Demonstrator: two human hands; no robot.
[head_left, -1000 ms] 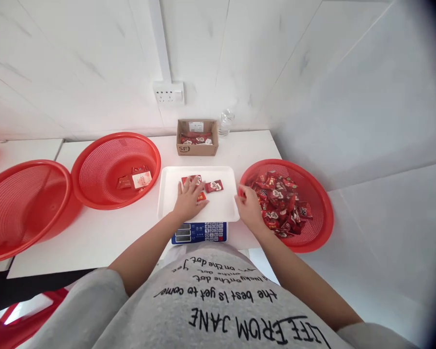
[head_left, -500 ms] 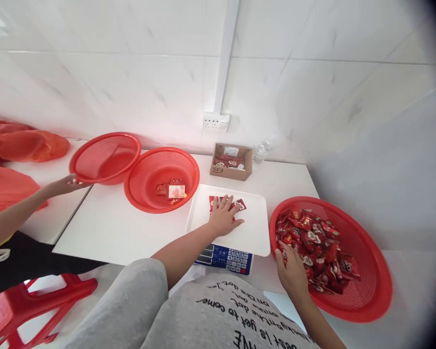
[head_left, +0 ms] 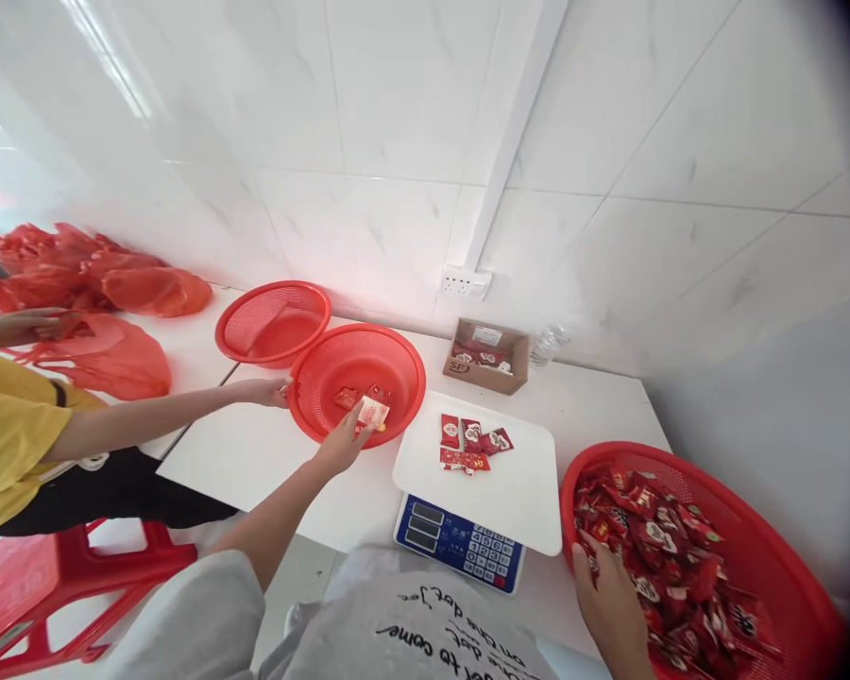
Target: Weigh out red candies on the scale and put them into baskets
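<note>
Reaching over the rim of the middle red basket (head_left: 403,378), the left hand (head_left: 341,442) pinched a pale packet (head_left: 372,413) between its fingertips, just above a few red packets lying inside. The right hand (head_left: 613,604) rested loosely open, fingers spread, on the heap of red candy packets (head_left: 670,562) in the right basket (head_left: 786,567). Between them, four packets (head_left: 471,444) lay on the scale's white tray (head_left: 517,491). A co-worker's hand (head_left: 265,391) touched the middle basket's left rim.

White-pink packet (head_left: 372,414) is held flat over red basket (head_left: 397,351) rim, near red sachets inside. Red candies (head_left: 670,557) are heaped in right basket (head_left: 786,557).
</note>
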